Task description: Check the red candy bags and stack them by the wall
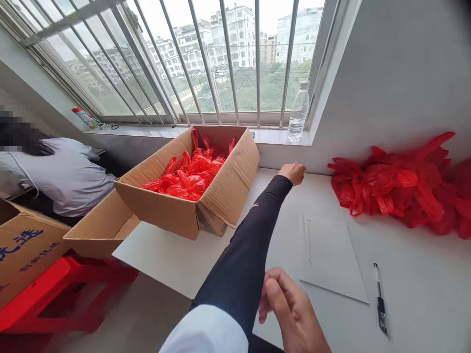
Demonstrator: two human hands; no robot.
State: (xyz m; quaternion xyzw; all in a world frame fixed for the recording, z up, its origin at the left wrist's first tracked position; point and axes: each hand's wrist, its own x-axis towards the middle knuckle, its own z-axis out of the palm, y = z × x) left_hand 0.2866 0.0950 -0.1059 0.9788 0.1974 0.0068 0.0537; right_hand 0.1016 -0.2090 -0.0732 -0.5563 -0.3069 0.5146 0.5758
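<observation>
My left arm, in a dark sleeve (253, 225) with a pale cuff higher up, reaches forward over the white table. At its end my left hand (293, 173) is closed in a fist near the wall, with nothing seen in it. Close beside the sleeve, my right hand (290, 314) has its fingers curled in, and no object shows between them; whether it touches the sleeve I cannot tell. To the left of my left hand stands an open cardboard box (162, 213) filled with knotted red plastic bags (191, 171). More red bags (401, 181) lie heaped at the right.
A paper sheet (334, 255) and a black pen (381, 299) lie on the table (158, 252). A water bottle (299, 113) stands on the windowsill. Left are another box (99, 225), a marked carton (29, 250), a red stool (66, 274) and a seated person (69, 171).
</observation>
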